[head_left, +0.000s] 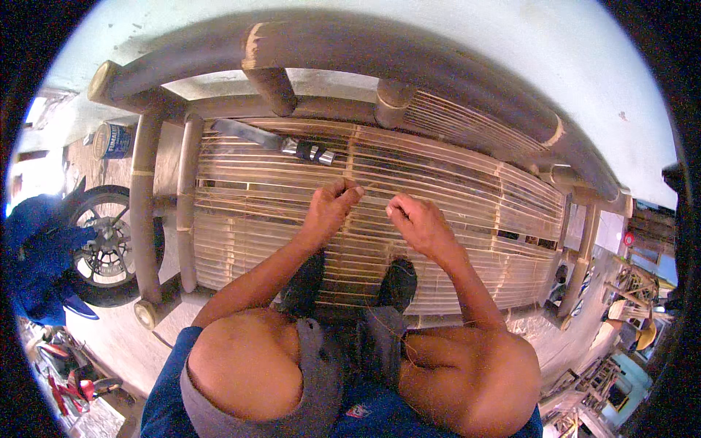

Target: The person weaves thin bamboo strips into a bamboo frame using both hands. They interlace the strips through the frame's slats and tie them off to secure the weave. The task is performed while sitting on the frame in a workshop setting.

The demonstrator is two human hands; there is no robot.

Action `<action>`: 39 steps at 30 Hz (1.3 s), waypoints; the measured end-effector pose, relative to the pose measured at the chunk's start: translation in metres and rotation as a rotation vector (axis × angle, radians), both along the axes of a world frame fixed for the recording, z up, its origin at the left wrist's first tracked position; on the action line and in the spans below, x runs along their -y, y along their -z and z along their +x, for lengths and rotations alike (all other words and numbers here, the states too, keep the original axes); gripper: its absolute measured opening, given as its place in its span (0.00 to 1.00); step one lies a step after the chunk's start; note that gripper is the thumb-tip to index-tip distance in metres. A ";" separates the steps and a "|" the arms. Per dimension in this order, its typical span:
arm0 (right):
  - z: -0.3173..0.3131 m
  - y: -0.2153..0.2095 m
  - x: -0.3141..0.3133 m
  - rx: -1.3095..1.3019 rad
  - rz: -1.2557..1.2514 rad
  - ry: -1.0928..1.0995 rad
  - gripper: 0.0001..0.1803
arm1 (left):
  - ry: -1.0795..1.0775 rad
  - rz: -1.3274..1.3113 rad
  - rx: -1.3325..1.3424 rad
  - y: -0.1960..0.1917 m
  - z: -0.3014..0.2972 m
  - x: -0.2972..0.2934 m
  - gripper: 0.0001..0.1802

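Big bamboo bench frame (409, 69) takes up most of the view, thick poles curving across the top and down both sides, with a slatted bamboo seat (453, 197) filling the middle; the slats run left to right, long axis across the picture. The person squats right on it, both dark shoes (398, 283) planted on the slats. Off to the left there's a motorbike wheel (102, 241) partly behind a blue-clothed person, and a round tin can (113, 140) further back, but I can't see what's in it. A knife-like tool (274, 139) with a metal-banded handle lies on the slats near the top, pointing left to right, well apart from both hands. The left hand (328, 208) has its fingers pinched shut on something thin at the slats, the right hand (416, 223) likewise pinched just beside it; looks like a fine strand (374, 196) between them, but it's too thin to make out properly.
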State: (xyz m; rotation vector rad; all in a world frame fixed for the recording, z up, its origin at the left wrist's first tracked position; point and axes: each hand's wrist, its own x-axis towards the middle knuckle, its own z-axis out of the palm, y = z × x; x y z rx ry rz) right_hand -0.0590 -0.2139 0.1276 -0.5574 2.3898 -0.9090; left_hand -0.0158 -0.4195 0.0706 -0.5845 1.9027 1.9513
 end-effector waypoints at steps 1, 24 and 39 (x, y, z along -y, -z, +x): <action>-0.002 -0.001 -0.002 -0.011 -0.005 -0.004 0.13 | 0.004 0.004 -0.001 -0.003 -0.002 -0.003 0.15; -0.028 -0.010 0.001 -0.051 -0.083 0.062 0.13 | 0.223 -0.019 -0.194 -0.014 -0.017 -0.018 0.15; -0.022 -0.009 -0.017 -0.096 -0.235 0.173 0.15 | 0.175 0.019 -0.073 -0.010 -0.018 -0.017 0.16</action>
